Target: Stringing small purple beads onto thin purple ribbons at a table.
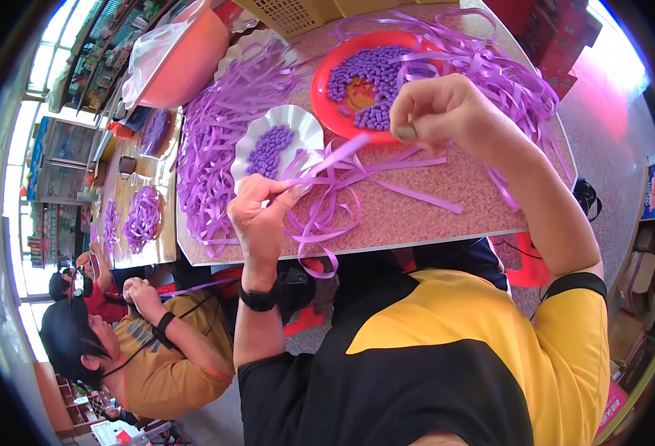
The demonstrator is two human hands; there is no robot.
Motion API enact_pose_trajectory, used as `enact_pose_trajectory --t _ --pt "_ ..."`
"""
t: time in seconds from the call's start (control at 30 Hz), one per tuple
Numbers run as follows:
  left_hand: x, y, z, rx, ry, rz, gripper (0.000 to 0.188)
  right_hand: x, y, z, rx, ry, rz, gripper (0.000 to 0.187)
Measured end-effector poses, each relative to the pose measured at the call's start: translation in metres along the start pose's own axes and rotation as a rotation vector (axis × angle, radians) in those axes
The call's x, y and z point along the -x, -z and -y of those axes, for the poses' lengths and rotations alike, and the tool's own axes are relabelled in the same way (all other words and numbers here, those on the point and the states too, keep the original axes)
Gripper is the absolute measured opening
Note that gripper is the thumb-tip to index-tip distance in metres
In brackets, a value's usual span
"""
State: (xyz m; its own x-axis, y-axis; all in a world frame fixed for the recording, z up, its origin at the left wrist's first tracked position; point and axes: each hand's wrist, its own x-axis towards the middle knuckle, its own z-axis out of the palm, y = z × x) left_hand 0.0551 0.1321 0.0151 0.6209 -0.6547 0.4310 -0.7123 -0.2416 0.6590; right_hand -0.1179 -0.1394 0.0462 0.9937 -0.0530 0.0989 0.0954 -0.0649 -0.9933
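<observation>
My left hand (pixel 259 215) is closed in a pinch on a purple ribbon (pixel 335 159) at the table's near edge. The ribbon slants up toward my right hand (pixel 435 111), whose fingers are pressed together over the near rim of a red plate (pixel 324 111). Whether the ribbon reaches those fingers I cannot tell. Small purple bead-like pieces (pixel 372 70) fill much of that plate. Beyond my left hand, a white fluted dish (pixel 307 128) holds more such pieces (pixel 270 149). Loose ribbons (pixel 342 215) curl beside my left hand, one loop hanging over the edge.
Heaps of purple ribbon lie at the table's left (pixel 216 141) and far right (pixel 498 74). A pink basin (pixel 186 63) and a yellow basket (pixel 290 16) stand at the back. At left, a co-worker (pixel 171 349) holds a ribbon beside another table with ribbon bundles (pixel 143 215).
</observation>
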Motion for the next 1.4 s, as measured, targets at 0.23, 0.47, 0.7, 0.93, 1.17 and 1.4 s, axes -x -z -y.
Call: enact_pose_trajectory --t 0.23,0.47,0.7,0.93,1.17,1.4 --pt "-0.004 0.013 -0.008 -0.5 -0.202 -0.015 0.032 -0.007 -0.004 -0.014 0.332 0.009 -0.208 0.006" --pt "-0.019 -0.034 -0.05 0.327 0.044 0.066 0.042 -0.007 -0.01 -0.007 0.406 -0.01 -0.17 0.007" --pt "-0.072 -0.065 -0.019 -0.151 -0.195 0.011 0.01 -0.008 0.001 -0.015 0.371 0.091 -0.35 0.006" --pt "-0.107 -0.099 0.001 -0.498 -0.398 0.198 0.014 -0.005 0.002 -0.012 0.369 0.081 -0.356 0.006" --pt "-0.118 -0.113 0.005 -0.609 -0.29 0.292 0.012 -0.005 0.004 -0.013 0.34 0.135 -0.396 0.004" --pt "-0.115 -0.103 -0.004 -0.094 -0.089 0.199 0.009 -0.009 0.007 -0.015 0.353 0.122 -0.434 0.003"
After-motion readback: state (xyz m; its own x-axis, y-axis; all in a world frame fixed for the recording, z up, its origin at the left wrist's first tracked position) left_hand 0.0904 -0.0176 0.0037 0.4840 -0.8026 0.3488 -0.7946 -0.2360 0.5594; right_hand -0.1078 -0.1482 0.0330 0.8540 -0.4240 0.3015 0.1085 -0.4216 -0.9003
